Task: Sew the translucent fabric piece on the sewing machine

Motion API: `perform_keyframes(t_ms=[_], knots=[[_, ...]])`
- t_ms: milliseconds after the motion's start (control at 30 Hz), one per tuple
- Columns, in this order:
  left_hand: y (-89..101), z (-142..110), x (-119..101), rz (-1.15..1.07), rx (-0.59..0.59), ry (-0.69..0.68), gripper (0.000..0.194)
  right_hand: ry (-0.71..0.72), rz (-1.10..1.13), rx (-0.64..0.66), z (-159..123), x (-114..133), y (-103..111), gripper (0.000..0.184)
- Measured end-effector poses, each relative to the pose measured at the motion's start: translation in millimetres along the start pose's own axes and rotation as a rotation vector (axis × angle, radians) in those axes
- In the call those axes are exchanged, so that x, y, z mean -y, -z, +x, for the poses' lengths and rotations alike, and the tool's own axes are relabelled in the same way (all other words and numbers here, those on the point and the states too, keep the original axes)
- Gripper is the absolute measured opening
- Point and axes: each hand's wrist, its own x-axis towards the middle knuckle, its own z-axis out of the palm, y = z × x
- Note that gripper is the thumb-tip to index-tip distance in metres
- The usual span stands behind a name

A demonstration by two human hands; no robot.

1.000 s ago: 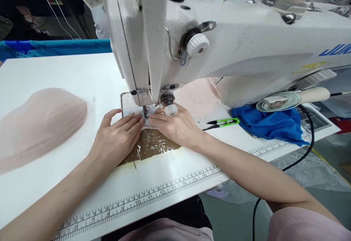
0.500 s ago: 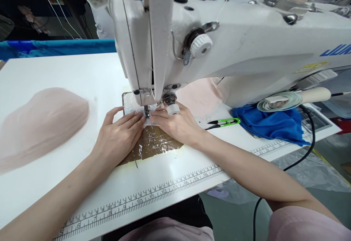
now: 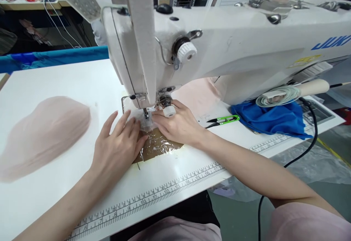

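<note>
A small piece of sheer white fabric (image 3: 146,125) lies under the presser foot (image 3: 146,114) of a white sewing machine (image 3: 230,40). My left hand (image 3: 117,142) rests beside it on the left, palm down, fingers spread, with fingertips at the fabric's edge. To the right of the foot, my right hand (image 3: 178,122) has its thumb and forefinger closed together at the fabric's edge, partly hidden by a white knob. Beneath both hands is a brown plate under clear film (image 3: 161,144), taped along its front edge.
A pale pink sheer piece (image 3: 49,135) lies on the left of the white table; another pink piece (image 3: 201,95) lies behind the needle. Green thread snips (image 3: 225,120), a blue cloth (image 3: 270,118) and a coiled pale green cord (image 3: 278,96) are at right. A printed ruler (image 3: 142,204) runs along the front edge.
My left hand has lifted and spread its fingers, drawing slightly back from the foot. My right fingers have drawn together at the fabric's edge. The camera view has shifted a little.
</note>
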Motion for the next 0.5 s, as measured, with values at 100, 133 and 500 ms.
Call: perform_keyframes(t_ms=[100, 133, 500], knots=[[10.6, 2.1, -1.3, -0.053, -0.093, -0.094, 0.015, -0.042, 0.037, -0.022, -2.7, 0.9, 3.7, 0.031], [11.6, 2.5, 0.2, -0.066, -0.114, -0.103, 0.014, -0.046, 0.049, -0.023, -3.4, 2.0, 4.6, 0.031], [11.4, -3.5, 20.2, -0.105, -0.083, -0.04, 0.014, 0.071, 0.094, -0.119, -3.6, 12.3, 8.1, 0.036]])
